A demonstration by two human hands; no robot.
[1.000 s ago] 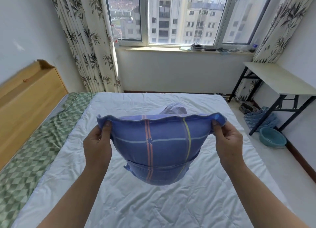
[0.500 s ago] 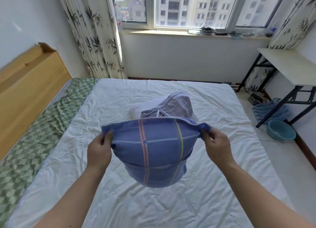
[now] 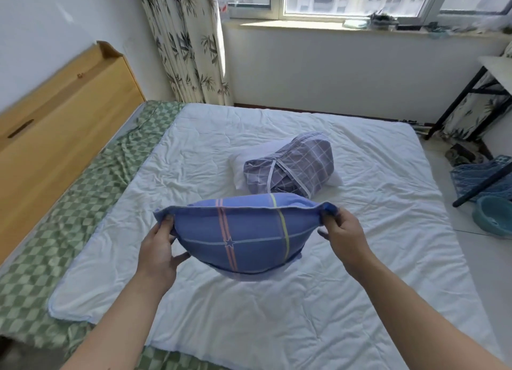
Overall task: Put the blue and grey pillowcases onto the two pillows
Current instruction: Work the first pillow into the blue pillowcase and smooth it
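Fingers point(image 3: 166, 222) of left hand point(image 3: 158, 247) and right hand point(image 3: 342, 235) pinched top corners of blue pillowcase point(image 3: 238, 239) — filled, lowered toward bed point(image 3: 360, 300) middle since a second ago. Grey pillowcase point(image 3: 291, 167) only draped over second pillow point(image 3: 241, 161) — still pending.

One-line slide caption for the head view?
Both hands hold blue plaid-cased pillow above white quilt.

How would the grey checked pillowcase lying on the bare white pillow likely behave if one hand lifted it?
The grey checked pillowcase would probably hang limp: it lies crumpled in loose folds. It looks light, barely denting the white pillow. It seems only draped there, so it would likely come away without lifting the pillow.
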